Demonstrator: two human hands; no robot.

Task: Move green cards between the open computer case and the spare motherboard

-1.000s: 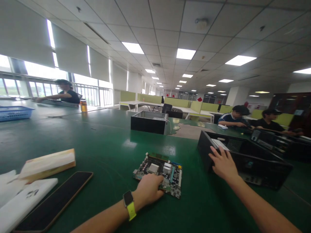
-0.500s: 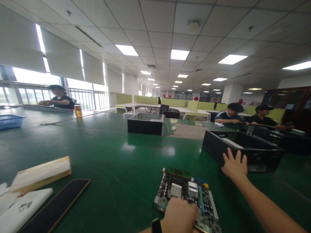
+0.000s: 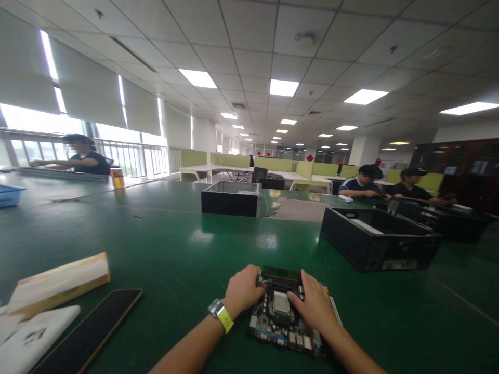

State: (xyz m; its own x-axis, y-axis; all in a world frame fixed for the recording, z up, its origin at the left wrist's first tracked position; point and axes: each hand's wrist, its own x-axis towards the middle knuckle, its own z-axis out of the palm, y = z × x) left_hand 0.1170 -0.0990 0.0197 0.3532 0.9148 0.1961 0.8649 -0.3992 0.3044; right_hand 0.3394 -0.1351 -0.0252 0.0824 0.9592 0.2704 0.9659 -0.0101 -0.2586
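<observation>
A green motherboard (image 3: 281,319) with a silver processor in its middle lies flat on the green table (image 3: 175,244) right in front of me. My left hand (image 3: 242,291), with a watch on a yellow strap at the wrist, grips the board's far left corner, fingers curled over the edge. Over the board's right side rests my right hand (image 3: 315,305), its fingers bent down onto the parts and closed on the board. An open black computer case (image 3: 374,241) lies on its side to the right, a little beyond the board.
At the left lie a dark phone (image 3: 89,332), a wooden-edged box (image 3: 58,283) and a white box (image 3: 31,337). A second black case (image 3: 232,198) stands at mid-table. One person sits far left by a bottle (image 3: 117,178); two more sit far right.
My right hand left the black case and came down onto the motherboard. The board slid back toward me and turned, and my left hand shifted to its far left corner.
</observation>
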